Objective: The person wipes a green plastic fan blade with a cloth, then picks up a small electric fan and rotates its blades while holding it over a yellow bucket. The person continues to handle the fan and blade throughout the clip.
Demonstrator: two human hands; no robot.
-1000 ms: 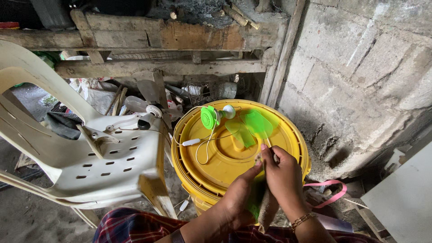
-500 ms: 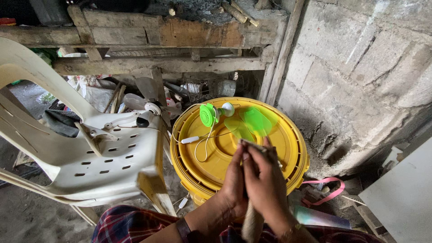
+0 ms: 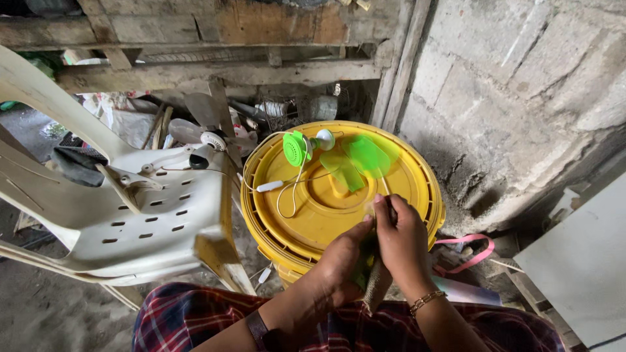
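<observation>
**Slim tool pinched between two hands over a yellow bucket lid**

Slim tool (image 3: 385,195), thin and pale like a small screwdriver or stick, stands nearly upright in the right hand (image 3: 399,240), its tip poking out just above the fingertips and its long axis running away from the person toward the green fan parts. The right fingers are curled narrow and tight about it. The left hand (image 3: 344,257) presses in from the side, its fingers closed as well, touching the right hand; between the two palms something green and a brownish, rough-textured handle (image 3: 377,290) show, but what exactly the left fingers clamp is hidden. Both hands are equally close to the tool, with the right one on top of it.

All this hangs over the near edge of a round yellow bucket lid (image 3: 313,221), which serves as the work surface. On the lid, farther from the hands, lie a translucent green fan blade (image 3: 366,156), a round green grille disc (image 3: 295,150) with a small white motor piece (image 3: 324,139) beside it, and a thin white cable (image 3: 287,195) looping down to a small white plug.

To the left, just beside the bucket, a white plastic chair (image 3: 130,215) carries another fan's pale parts. Behind runs a rough wooden bench (image 3: 215,65); to the right rises a grey block wall (image 3: 521,85), with a pink strap (image 3: 473,251) on the ground below.
</observation>
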